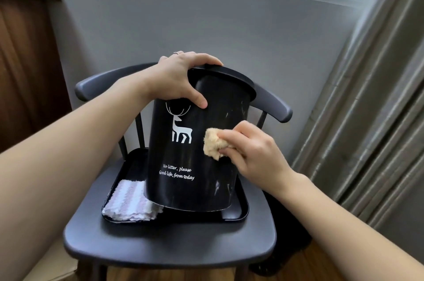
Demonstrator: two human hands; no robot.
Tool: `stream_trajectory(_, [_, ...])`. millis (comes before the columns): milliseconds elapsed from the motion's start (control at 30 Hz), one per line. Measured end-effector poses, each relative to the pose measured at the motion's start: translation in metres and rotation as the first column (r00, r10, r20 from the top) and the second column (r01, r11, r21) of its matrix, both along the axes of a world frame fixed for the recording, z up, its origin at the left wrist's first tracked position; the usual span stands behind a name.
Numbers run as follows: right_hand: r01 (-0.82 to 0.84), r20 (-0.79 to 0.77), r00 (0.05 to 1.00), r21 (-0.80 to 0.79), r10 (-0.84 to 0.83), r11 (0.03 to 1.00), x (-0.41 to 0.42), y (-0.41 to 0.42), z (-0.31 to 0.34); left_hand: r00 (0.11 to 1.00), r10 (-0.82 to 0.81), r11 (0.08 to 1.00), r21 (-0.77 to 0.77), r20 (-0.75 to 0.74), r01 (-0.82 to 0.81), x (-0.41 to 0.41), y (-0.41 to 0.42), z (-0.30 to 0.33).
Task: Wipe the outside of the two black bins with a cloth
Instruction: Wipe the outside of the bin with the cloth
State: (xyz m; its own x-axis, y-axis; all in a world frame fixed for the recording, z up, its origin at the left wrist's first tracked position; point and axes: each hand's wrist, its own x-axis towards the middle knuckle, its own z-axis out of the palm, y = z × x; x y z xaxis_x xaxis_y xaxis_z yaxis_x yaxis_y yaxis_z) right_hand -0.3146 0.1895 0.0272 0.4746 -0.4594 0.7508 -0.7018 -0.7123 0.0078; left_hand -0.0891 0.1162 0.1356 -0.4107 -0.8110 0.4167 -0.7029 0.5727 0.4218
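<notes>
A black bin [197,161] with a white deer and white lettering stands tilted on a black tray [236,214], its rim leaning away to the right. My left hand [181,78] grips the rim at the top left, thumb down on the outer wall. My right hand [250,149] pinches a bunched beige cloth [212,146] and presses it against the bin's right side, where pale smears show. A second dark bin [284,234] shows partly on the floor, behind the chair's right edge.
The tray rests on the seat of a dark grey chair [169,244]. A folded pink-and-white striped cloth [128,202] lies in the tray's front left corner, partly under the bin. Grey curtain [371,120] hangs at right, a wooden panel [25,62] at left.
</notes>
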Motion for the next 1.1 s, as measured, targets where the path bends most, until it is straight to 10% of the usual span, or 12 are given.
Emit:
stream_trajectory(267, [0.159, 0.175, 0.972, -0.006, -0.155, 0.987, 0.011, -0.016, 0.026, 1.000, 0.020, 1.000, 0.012, -0.009, -0.020, 0.001, -0.001, 0.000])
stream_trajectory(567, [0.016, -0.124, 0.992, 0.046, -0.011, 0.999, 0.004, 0.028, -0.024, 1.000, 0.009, 1.000, 0.009, -0.022, -0.009, 0.004, -0.004, -0.002])
stream_trajectory(833, [0.165, 0.165, 0.971, 0.054, -0.172, 0.985, 0.018, 0.006, 0.000, 1.000, 0.020, 1.000, 0.009, -0.009, -0.020, 0.006, -0.008, -0.002])
stream_trajectory(1100, [0.002, -0.104, 0.995, 0.119, 0.011, 0.993, 0.005, 0.057, -0.065, 1.000, 0.018, 1.000, 0.023, -0.020, -0.018, 0.010, -0.010, -0.003])
